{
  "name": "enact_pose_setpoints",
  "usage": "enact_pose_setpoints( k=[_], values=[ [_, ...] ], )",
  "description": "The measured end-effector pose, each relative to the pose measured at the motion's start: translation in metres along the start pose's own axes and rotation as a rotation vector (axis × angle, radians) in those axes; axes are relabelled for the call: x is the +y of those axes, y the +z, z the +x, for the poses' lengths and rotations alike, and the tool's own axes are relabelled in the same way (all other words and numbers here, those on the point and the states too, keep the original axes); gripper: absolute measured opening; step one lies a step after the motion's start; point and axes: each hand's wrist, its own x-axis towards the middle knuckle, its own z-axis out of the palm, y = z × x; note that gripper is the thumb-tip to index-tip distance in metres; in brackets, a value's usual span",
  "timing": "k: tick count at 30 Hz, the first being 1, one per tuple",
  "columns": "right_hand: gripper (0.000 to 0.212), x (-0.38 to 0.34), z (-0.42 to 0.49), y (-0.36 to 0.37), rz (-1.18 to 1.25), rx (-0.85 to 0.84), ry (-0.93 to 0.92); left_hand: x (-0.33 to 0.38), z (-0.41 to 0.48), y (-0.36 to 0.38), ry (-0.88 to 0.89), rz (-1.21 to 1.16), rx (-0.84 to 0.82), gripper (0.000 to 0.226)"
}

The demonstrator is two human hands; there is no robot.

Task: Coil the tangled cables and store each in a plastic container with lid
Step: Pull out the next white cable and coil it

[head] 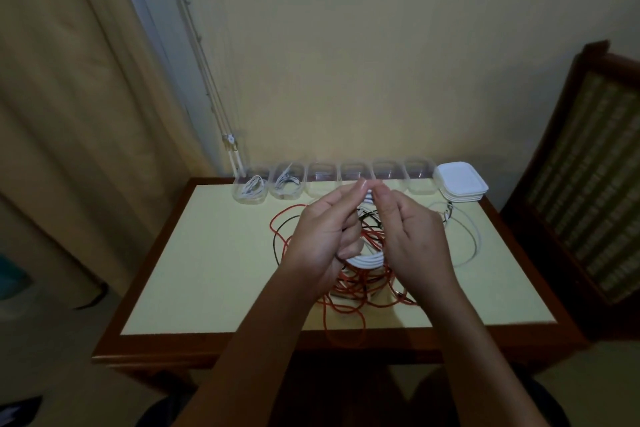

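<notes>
My left hand and my right hand are raised together over the table's middle, both holding a coiled white cable. Its loops hang between my palms, and my fingertips pinch its top. Under them lies a tangle of red and black cables, one red loop hanging over the front edge. A loose white cable lies to the right. Along the table's back stand several clear plastic containers; the two leftmost each hold a coiled white cable. White lids are stacked at the back right.
The table has a pale yellow top with a dark wooden rim and stands against a wall. A curtain hangs at the left, with cords down to the table's back left corner. A wooden chair stands at the right.
</notes>
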Motion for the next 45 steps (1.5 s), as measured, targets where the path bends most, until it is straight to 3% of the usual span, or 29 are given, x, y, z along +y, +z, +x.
enact_pose_setpoints(
  k=[9,15,19,24,33,35,40,45],
  values=[
    [0.031,0.02,-0.004,-0.005,0.177,-0.043,0.089,0.015,0.005,-0.017,0.004,-0.158,0.086,0.024],
    [0.017,0.047,-0.013,-0.007,0.033,-0.068,0.058,0.033,0.006,-0.028,-0.008,-0.294,0.111,0.023],
    [0.012,0.062,-0.02,-0.002,-0.103,-0.198,0.098,0.035,0.005,-0.028,0.01,-0.29,0.124,0.021],
    [0.017,0.064,-0.028,0.004,-0.074,-0.313,0.172,0.031,0.003,-0.026,-0.026,-0.32,0.135,0.021],
    [0.02,0.067,-0.026,0.005,-0.103,-0.251,0.245,0.033,0.003,-0.026,-0.104,-0.462,0.117,0.017],
    [0.014,0.062,-0.025,0.005,0.034,-0.177,0.336,0.032,0.005,-0.027,-0.11,-0.485,0.114,0.016],
    [0.006,0.043,-0.013,0.003,0.902,0.151,0.694,0.022,0.006,-0.027,-0.167,-0.507,0.099,0.013],
    [0.007,0.028,-0.006,0.0,1.129,0.279,0.768,0.008,0.009,-0.02,-0.194,-0.482,0.137,0.015]
  ],
)
